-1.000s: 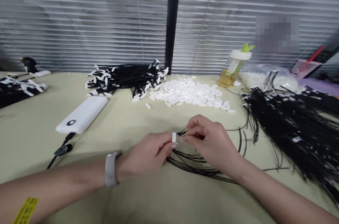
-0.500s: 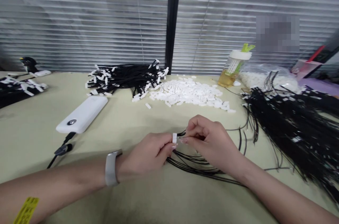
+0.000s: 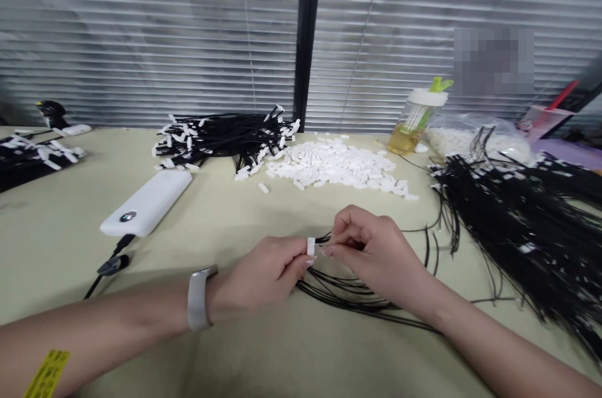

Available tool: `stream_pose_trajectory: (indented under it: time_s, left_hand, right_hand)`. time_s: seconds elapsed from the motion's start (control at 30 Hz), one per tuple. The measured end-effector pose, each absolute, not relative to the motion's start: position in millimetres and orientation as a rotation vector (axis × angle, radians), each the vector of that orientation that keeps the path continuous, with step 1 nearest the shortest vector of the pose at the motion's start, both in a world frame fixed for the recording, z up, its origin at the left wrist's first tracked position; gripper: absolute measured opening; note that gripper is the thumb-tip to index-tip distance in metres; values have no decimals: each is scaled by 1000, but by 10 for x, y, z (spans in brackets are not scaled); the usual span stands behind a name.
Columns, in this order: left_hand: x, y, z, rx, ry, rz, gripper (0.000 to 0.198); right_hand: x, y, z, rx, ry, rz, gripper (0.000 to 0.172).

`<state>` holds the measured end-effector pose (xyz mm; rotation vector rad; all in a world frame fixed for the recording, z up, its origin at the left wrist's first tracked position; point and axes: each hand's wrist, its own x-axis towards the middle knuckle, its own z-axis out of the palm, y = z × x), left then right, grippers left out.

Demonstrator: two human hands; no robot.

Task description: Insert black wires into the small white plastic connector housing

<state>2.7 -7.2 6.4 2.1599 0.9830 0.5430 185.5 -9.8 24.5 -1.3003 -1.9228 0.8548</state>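
Between thumb and fingers, my left hand (image 3: 266, 269) pinches a small white connector housing (image 3: 311, 246), held upright just above the table. My right hand (image 3: 371, 254) is closed in a pinch right beside the housing's right face, on a thin black wire whose tip is too small to make out. Several black wires (image 3: 348, 304) run under both hands and curve off to the right. A few more black wires show between the housing and my right fingers. Whether the pinched wire enters the housing cannot be seen.
A heap of loose white housings (image 3: 333, 163) lies at the back, beside a bundle of finished-looking wires (image 3: 221, 135). To the right spreads a big pile of black wires (image 3: 512, 229). A white power bank (image 3: 148, 204) with a cable sits left; a drink bottle (image 3: 414, 122) stands behind.
Hardly anything differs. Both hands keep their pinch at the same spot, and the view has shifted very slightly.
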Motion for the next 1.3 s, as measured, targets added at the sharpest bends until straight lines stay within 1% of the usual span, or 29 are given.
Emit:
stream_pose_trajectory:
  time_s: [0.37,0.5,0.7,0.83,1.1,1.17,1.3]
  left_hand:
    - [26,-73,84,2211,966,513,21]
    - [10,-78,90,2157,929,485,24]
    - [-1,-65,71,2121,918,479,25]
    - [-4,-84,69,2122,906,453,23]
    - [-2,-92,54,2138,900,463,22]
    - [6,-85,47,2087,924,492,24]
    - [12,-46,36,1970,1067,686,26]
  right_hand:
    - [1855,-96,250,-1303,-2011,716,14]
    - [1873,-106,264,-1327,-2064,594,14]
    - [1883,-125,278,-1275,-2029,760,17]
    - [1865,-137,259,-1260,-2046,675,17]
    - [1829,-128,176,-1270,-2034,653,14]
    - [1833,-111,194,-1251,-2059,546,11]
    - [1868,-118,286,-1027,-2116,-21,2]
